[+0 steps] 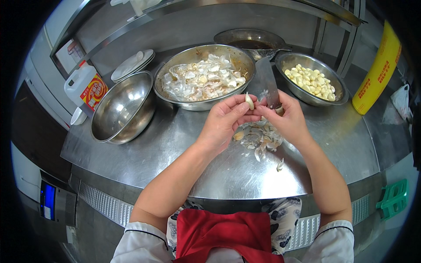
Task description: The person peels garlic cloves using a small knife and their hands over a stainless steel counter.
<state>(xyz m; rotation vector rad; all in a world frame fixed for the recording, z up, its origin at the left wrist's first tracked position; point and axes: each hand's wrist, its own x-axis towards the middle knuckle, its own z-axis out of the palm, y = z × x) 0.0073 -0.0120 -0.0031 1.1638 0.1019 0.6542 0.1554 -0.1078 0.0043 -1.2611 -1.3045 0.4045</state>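
My left hand [227, 116] pinches a pale garlic clove [249, 101] between thumb and fingers. Close beside it, my right hand [289, 115] grips a cleaver [268, 80] whose broad blade points up and away from me; most of the handle is hidden in the fist. The right thumb and fingertip reach near the clove. Beneath both hands, garlic skins [263, 136] lie scattered on the steel table, with an unpeeled clove [238, 135] at their left edge. Peeled garlic cloves [309, 80] fill part of a steel bowl [342, 93] to the right.
A large steel basin [200, 105] full of garlic skins stands behind my hands. Left of it are a tilted steel bowl [128, 111], stacked white plates [131, 65] and a plastic jug [86, 85]. A pan of dark liquid [251, 44] sits behind; a yellow roll [376, 72] stands right.
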